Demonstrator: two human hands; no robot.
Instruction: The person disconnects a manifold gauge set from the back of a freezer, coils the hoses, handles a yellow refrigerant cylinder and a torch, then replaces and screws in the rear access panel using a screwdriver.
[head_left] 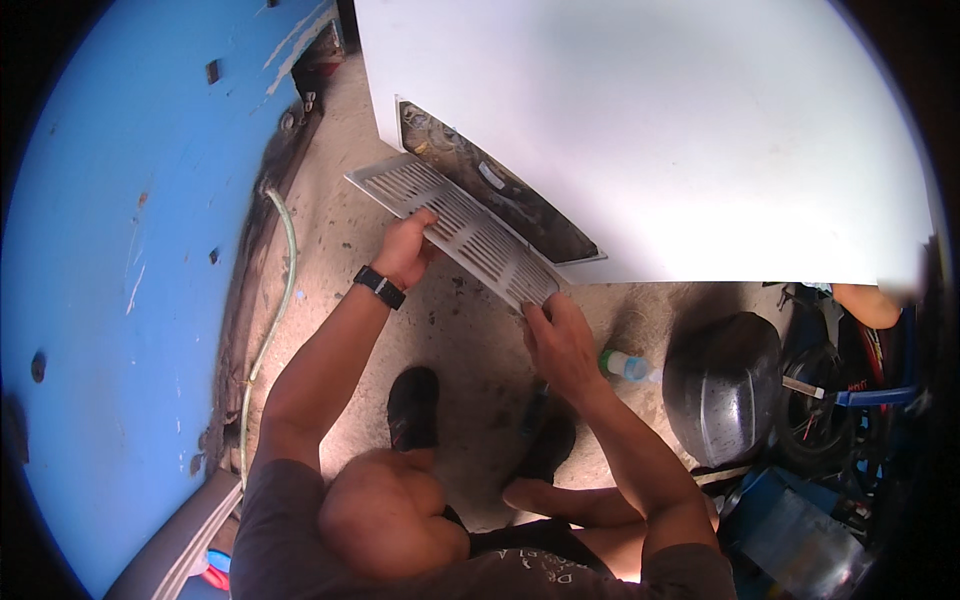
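A slotted metal vent grille (450,225) is held tilted just below a rectangular opening (480,170) in a large white panel (660,120); its upper edge lies close along the opening's lower side. My left hand (405,250) grips the grille's near edge left of its middle, thumb on the face and fingers mostly hidden underneath, with a black watch on that wrist. At the grille's right end, my right hand (555,340) pinches the corner. Inside the opening is a dark, dirty cavity whose details are hard to make out.
A scuffed blue surface (120,280) fills the left, with a pale hose (285,290) along its base. On the concrete floor (330,120) are a plastic bottle (625,365) and a black rounded case (720,390). Wheels and clutter crowd the right, near another person's bare limb (865,305).
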